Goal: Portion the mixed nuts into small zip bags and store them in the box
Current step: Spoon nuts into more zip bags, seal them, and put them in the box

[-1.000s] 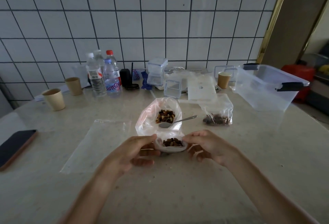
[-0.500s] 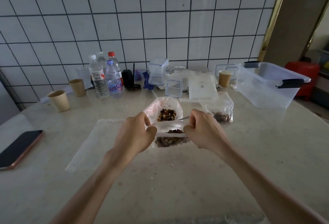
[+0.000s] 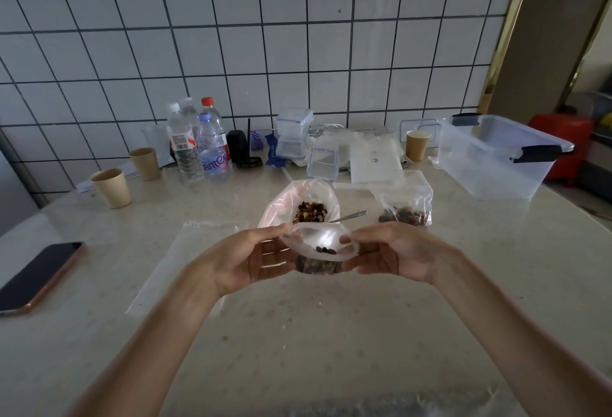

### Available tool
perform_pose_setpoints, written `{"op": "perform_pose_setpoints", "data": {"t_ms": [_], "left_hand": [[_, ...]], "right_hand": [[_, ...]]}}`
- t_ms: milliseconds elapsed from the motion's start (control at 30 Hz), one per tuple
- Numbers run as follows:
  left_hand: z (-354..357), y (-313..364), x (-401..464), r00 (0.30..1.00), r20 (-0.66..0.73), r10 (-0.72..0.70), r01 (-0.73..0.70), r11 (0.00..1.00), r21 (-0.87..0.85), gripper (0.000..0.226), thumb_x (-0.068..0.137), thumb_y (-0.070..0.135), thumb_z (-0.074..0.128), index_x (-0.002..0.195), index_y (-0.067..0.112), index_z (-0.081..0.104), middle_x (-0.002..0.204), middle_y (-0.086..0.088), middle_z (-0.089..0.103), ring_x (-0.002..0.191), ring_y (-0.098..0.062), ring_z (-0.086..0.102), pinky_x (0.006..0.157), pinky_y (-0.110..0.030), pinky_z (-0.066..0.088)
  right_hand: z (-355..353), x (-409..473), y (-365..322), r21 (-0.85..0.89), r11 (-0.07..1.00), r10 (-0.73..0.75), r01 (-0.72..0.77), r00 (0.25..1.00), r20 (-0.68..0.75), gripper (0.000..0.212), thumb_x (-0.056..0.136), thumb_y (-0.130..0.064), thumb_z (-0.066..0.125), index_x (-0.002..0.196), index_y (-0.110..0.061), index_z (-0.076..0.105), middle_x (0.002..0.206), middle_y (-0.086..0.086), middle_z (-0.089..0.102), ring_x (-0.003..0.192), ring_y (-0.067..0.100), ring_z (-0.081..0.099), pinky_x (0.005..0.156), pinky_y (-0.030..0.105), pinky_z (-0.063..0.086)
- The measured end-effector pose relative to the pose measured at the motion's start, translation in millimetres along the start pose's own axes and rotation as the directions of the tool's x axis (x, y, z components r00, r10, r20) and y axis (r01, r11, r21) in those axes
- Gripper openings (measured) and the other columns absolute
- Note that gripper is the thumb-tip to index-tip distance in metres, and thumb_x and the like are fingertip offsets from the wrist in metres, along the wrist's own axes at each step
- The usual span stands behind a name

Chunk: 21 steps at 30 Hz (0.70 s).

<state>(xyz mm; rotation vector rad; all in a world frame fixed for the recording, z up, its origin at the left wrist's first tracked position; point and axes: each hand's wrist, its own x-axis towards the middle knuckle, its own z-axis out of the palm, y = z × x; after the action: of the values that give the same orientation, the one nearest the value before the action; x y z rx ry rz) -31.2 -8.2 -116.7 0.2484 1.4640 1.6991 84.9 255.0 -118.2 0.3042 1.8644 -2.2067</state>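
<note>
You're at a big pale stone-look table [image 3: 364,334] pushed up against a white tiled wall. Biggest thing on it is the clear plastic storage box with black latches [image 3: 493,165], lid off, sitting at the far right and well apart from your hands. Flat on the table to your left is a large empty clear plastic bag [image 3: 185,261], and further left a dark phone with a copper edge [image 3: 36,276] lies near the table edge.

Dead centre is the big open pinkish plastic bag of mixed nuts [image 3: 299,208] with a metal spoon [image 3: 349,216] poking out to the right. Just right of that sits a small clear zip bag already holding nuts [image 3: 407,204].

Now your hands: your left hand [image 3: 245,261] and right hand [image 3: 400,252] are each pinching one side of the mouth of another small clear zip bag [image 3: 319,246], holding it up off the table just in front of the big bag. Its mouth is spread open and you can see nuts down in the bottom. Fingers are curled on the bag's edges.
</note>
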Motion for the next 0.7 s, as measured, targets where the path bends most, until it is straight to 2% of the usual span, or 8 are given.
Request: {"op": "perform_pose_setpoints", "data": {"t_ms": [167, 300, 367, 433, 500, 567, 633, 700], "left_hand": [[-3.8, -8.0, 2.3, 0.997, 0.07, 0.025, -0.01, 0.979, -0.203, 0.031, 0.088, 0.019, 0.076, 0.112, 0.0, 0.079, 0.112, -0.017, 0.078, 0.079, -0.017, 0.078, 0.064, -0.025, 0.064], [8.3, -5.2, 0.8, 0.989, -0.084, 0.12, -0.114, 0.99, 0.08, 0.02, 0.069, 0.024, 0.088, 0.083, 0.011, 0.083, 0.086, -0.008, 0.078, 0.069, -0.01, 0.074, 0.059, -0.021, 0.06], [13.3, -2.4, 1.0, 0.957, -0.205, 0.206, -0.14, 0.944, 0.297, 0.024, 0.07, 0.023, 0.091, 0.085, 0.009, 0.079, 0.079, -0.009, 0.078, 0.066, -0.012, 0.074, 0.057, -0.022, 0.059], [18.8, 0.0, 0.5, 0.89, -0.288, 0.354, -0.175, 0.848, 0.5, 0.018, 0.08, 0.009, 0.087, 0.089, 0.004, 0.072, 0.068, -0.007, 0.076, 0.059, -0.016, 0.074, 0.053, -0.026, 0.059], [25.6, 0.5, -0.5, 0.801, -0.275, 0.532, -0.181, 0.653, 0.735, 0.014, 0.085, 0.003, 0.079, 0.087, 0.01, 0.067, 0.059, -0.004, 0.073, 0.052, -0.016, 0.073, 0.048, -0.027, 0.057], [31.6, -0.3, -0.2, 0.736, -0.197, 0.647, -0.105, 0.397, 0.912, 0.016, 0.085, 0.009, 0.071, 0.086, 0.022, 0.062, 0.058, -0.002, 0.071, 0.047, -0.009, 0.068, 0.046, -0.024, 0.053], [34.2, -0.1, -0.2, 0.748, -0.181, 0.639, -0.064, 0.341, 0.938, 0.01, 0.089, 0.02, 0.066, 0.088, 0.027, 0.059, 0.064, -0.003, 0.072, 0.048, -0.008, 0.068, 0.052, -0.029, 0.056], [34.9, 1.5, -1.0, 0.801, -0.214, 0.56, -0.12, 0.5, 0.858, 0.012, 0.096, 0.029, 0.068, 0.093, 0.019, 0.062, 0.071, -0.004, 0.075, 0.055, -0.012, 0.073, 0.058, -0.037, 0.063]], "right_hand": [[7.2, 1.8, -1.3, -0.067, 0.99, -0.131, 0.124, 0.984, -0.122, 0.018, 0.077, -0.013, 0.084, 0.092, -0.003, 0.08, 0.08, 0.016, 0.074, 0.068, 0.026, 0.077, 0.056, 0.027, 0.061], [20.8, 0.6, -2.4, -0.417, 0.87, -0.378, 0.264, 0.899, -0.219, 0.014, 0.09, 0.001, 0.074, 0.086, -0.003, 0.06, 0.064, 0.019, 0.07, 0.049, 0.033, 0.07, 0.043, 0.03, 0.053], [30.3, -1.1, -2.0, -0.68, 0.679, -0.536, 0.276, 0.819, -0.203, 0.016, 0.092, 0.001, 0.064, 0.082, -0.007, 0.054, 0.057, 0.013, 0.069, 0.043, 0.031, 0.067, 0.042, 0.032, 0.051], [39.3, -3.4, -3.3, -0.9, 0.404, -0.658, 0.164, 0.735, -0.162, 0.014, 0.089, -0.006, 0.06, 0.081, -0.015, 0.054, 0.059, 0.003, 0.067, 0.047, 0.023, 0.065, 0.05, 0.035, 0.053], [48.4, -5.9, -5.7, -0.981, 0.195, -0.698, 0.003, 0.703, -0.137, 0.007, 0.088, -0.013, 0.059, 0.089, -0.017, 0.054, 0.071, 0.001, 0.066, 0.063, 0.026, 0.064, 0.059, 0.038, 0.054], [53.7, -5.4, -6.6, -0.996, 0.037, -0.704, -0.087, 0.704, -0.088, 0.006, 0.091, -0.016, 0.055, 0.097, -0.014, 0.052, 0.077, 0.005, 0.065, 0.068, 0.03, 0.062, 0.056, 0.037, 0.049], [54.3, -3.9, -6.2, -0.995, 0.029, -0.684, -0.094, 0.724, -0.088, 0.008, 0.099, -0.019, 0.049, 0.097, -0.012, 0.051, 0.077, 0.006, 0.066, 0.064, 0.029, 0.063, 0.053, 0.037, 0.045], [49.8, -2.9, -9.4, -0.961, 0.273, -0.608, -0.033, 0.769, -0.199, 0.025, 0.104, -0.024, 0.045, 0.091, -0.006, 0.056, 0.071, 0.011, 0.067, 0.056, 0.03, 0.067, 0.053, 0.04, 0.052]]}}
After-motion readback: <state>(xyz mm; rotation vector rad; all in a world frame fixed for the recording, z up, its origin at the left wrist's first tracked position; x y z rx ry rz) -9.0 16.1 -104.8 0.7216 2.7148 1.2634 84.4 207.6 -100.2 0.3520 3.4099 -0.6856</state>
